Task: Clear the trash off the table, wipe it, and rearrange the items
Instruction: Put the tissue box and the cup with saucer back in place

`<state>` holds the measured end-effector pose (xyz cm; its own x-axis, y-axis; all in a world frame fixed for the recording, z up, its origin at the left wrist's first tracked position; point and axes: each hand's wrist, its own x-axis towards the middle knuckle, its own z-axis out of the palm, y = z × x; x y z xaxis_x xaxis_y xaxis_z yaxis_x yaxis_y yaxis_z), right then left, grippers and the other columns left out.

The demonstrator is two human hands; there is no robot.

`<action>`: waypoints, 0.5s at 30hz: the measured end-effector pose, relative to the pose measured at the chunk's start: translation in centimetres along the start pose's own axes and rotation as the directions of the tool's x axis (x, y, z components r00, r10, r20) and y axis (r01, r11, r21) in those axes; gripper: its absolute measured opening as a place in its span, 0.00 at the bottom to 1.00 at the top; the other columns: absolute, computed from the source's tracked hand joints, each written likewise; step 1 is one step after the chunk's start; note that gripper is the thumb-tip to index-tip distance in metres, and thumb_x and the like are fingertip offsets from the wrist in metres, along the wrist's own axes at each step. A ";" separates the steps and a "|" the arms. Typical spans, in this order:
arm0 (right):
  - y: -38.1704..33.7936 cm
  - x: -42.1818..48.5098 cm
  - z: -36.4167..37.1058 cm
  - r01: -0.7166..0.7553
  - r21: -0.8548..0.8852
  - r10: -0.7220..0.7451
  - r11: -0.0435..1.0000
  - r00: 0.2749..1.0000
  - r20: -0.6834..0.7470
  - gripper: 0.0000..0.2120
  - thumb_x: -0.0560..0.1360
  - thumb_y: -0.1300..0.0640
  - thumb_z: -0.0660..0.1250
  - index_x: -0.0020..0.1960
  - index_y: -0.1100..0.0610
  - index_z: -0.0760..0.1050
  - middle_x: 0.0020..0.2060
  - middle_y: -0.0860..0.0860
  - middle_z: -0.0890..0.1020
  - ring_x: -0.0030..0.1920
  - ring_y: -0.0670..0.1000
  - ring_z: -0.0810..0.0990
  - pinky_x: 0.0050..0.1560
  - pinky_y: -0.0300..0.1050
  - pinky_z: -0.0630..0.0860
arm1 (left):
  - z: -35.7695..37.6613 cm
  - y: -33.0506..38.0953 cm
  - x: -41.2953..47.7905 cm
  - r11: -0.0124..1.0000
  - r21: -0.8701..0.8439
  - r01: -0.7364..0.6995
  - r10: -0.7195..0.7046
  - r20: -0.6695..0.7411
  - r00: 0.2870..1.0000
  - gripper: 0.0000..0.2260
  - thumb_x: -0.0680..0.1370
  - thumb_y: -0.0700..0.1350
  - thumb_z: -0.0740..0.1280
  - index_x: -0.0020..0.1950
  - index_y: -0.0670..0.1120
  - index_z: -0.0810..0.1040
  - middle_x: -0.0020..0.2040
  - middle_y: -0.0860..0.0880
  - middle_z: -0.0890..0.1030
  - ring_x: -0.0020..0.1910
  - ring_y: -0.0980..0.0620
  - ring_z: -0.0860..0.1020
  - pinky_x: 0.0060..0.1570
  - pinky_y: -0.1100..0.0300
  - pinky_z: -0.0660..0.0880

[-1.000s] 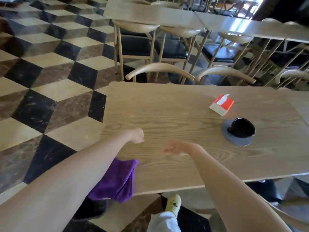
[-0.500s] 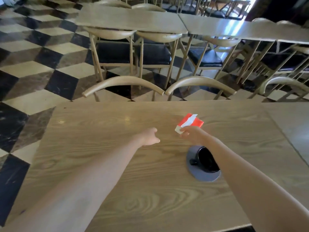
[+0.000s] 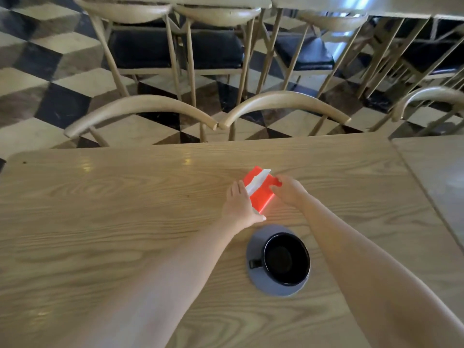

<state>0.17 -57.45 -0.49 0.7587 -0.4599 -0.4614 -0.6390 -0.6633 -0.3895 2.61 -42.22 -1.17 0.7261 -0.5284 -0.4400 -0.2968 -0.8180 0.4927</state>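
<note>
A red tissue box (image 3: 261, 190) with a white tissue sticking out of its top stands on the wooden table (image 3: 100, 222), past the middle. My left hand (image 3: 239, 205) presses flat against its left side. My right hand (image 3: 288, 190) grips its right side, fingers curled over the top edge. Just in front of the box sits a black cup (image 3: 286, 258) on a grey round saucer (image 3: 273, 285), its handle pointing left. Both forearms reach across the table on either side of the cup.
Two wooden chairs (image 3: 150, 109) with curved backs are pushed in at the far edge. A second table (image 3: 437, 172) abuts on the right. More chairs with dark seats stand beyond on the checkered floor (image 3: 37, 84).
Both hands have moved forward and closed in on the tissue box from either side. The camera has leaned in over the table, and the purple cloth is out of view.
</note>
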 end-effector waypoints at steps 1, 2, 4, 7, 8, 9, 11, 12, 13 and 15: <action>0.1 0.5 0.3 -0.002 0.025 0.002 1.000 1.000 -0.004 0.19 0.77 0.57 0.61 0.67 0.60 0.70 0.61 0.59 0.78 0.60 0.59 0.76 0.53 0.46 0.70 | 0.5 0.1 0.2 1.000 0.018 0.011 -0.010 -0.024 1.000 0.53 0.67 0.57 0.74 0.76 0.37 0.42 0.78 0.41 0.49 0.77 0.44 0.48 0.75 0.51 0.54; 0.1 0.8 0.6 -0.009 0.046 0.010 0.999 1.000 -0.018 0.17 0.77 0.58 0.61 0.64 0.61 0.72 0.57 0.60 0.80 0.57 0.59 0.77 0.49 0.45 0.69 | 0.9 0.0 0.2 0.999 0.025 0.022 -0.021 -0.046 0.999 0.54 0.67 0.58 0.74 0.76 0.38 0.42 0.77 0.41 0.49 0.77 0.43 0.48 0.75 0.51 0.56; 0.1 1.1 0.8 -0.031 0.105 0.034 0.994 0.999 -0.024 0.14 0.77 0.58 0.61 0.58 0.63 0.77 0.47 0.60 0.81 0.49 0.57 0.78 0.44 0.43 0.68 | 1.3 -0.2 0.5 0.999 0.015 0.041 -0.039 -0.096 0.995 0.53 0.67 0.58 0.73 0.76 0.38 0.43 0.76 0.40 0.52 0.76 0.42 0.51 0.74 0.51 0.57; -0.1 1.5 1.1 -0.062 0.212 0.062 0.975 0.998 0.005 0.12 0.76 0.58 0.63 0.51 0.66 0.80 0.36 0.57 0.79 0.40 0.54 0.78 0.50 0.49 0.78 | 0.8 -0.9 1.0 0.999 0.000 0.053 -0.052 -0.162 0.985 0.49 0.69 0.55 0.73 0.76 0.36 0.46 0.73 0.39 0.57 0.73 0.41 0.57 0.72 0.53 0.58; -0.4 1.5 1.2 -0.068 0.255 0.069 0.964 0.998 0.008 0.12 0.75 0.59 0.64 0.50 0.67 0.80 0.35 0.58 0.80 0.39 0.55 0.79 0.53 0.53 0.79 | 0.4 -1.4 1.1 0.998 -0.004 0.055 -0.055 -0.167 0.984 0.48 0.69 0.53 0.73 0.76 0.36 0.46 0.72 0.39 0.58 0.72 0.41 0.58 0.72 0.53 0.58; -0.8 1.6 1.3 -0.073 0.298 0.072 0.952 0.997 0.013 0.10 0.75 0.60 0.65 0.49 0.67 0.80 0.34 0.58 0.80 0.38 0.55 0.80 0.54 0.54 0.79 | 0.0 -1.9 1.2 0.998 -0.011 0.056 -0.058 -0.166 0.984 0.47 0.69 0.52 0.73 0.75 0.36 0.47 0.72 0.39 0.58 0.71 0.41 0.58 0.72 0.53 0.59; -2.0 1.6 1.5 -0.080 0.367 0.074 0.927 0.997 0.029 0.07 0.74 0.62 0.66 0.47 0.66 0.80 0.33 0.58 0.80 0.38 0.56 0.81 0.53 0.54 0.80 | -1.2 -3.4 1.3 0.998 -0.030 0.053 -0.057 -0.163 0.985 0.47 0.68 0.50 0.74 0.75 0.37 0.49 0.71 0.40 0.59 0.70 0.41 0.59 0.70 0.54 0.60; -2.7 1.5 1.6 -0.082 0.393 0.074 0.916 0.997 0.036 0.06 0.74 0.62 0.67 0.46 0.65 0.80 0.33 0.58 0.80 0.38 0.57 0.81 0.53 0.53 0.81 | -1.8 -4.2 1.3 0.998 -0.031 0.046 -0.051 -0.163 0.985 0.46 0.67 0.50 0.74 0.75 0.37 0.51 0.70 0.40 0.60 0.70 0.42 0.59 0.69 0.54 0.61; -3.6 1.5 1.8 -0.081 0.412 0.070 0.908 0.997 0.042 0.05 0.73 0.62 0.68 0.45 0.64 0.80 0.34 0.59 0.81 0.37 0.57 0.81 0.51 0.52 0.82 | -2.6 -5.2 1.3 0.999 -0.026 0.041 -0.045 -0.171 0.984 0.45 0.67 0.50 0.75 0.74 0.38 0.53 0.70 0.41 0.61 0.69 0.42 0.60 0.68 0.55 0.61; -5.7 1.5 2.5 -0.081 0.435 0.059 0.897 0.996 0.062 0.04 0.73 0.63 0.69 0.45 0.64 0.79 0.33 0.58 0.81 0.32 0.55 0.81 0.45 0.48 0.83 | -4.4 -7.4 1.0 1.000 -0.003 0.031 -0.031 -0.186 0.982 0.43 0.66 0.50 0.75 0.73 0.39 0.56 0.69 0.43 0.63 0.69 0.43 0.61 0.67 0.55 0.63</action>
<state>4.63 -52.83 -0.92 0.7099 -0.4608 -0.5325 -0.6895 -0.3008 -0.6589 8.25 -35.70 -1.94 0.8374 -0.4517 -0.3079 -0.2726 -0.8333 0.4810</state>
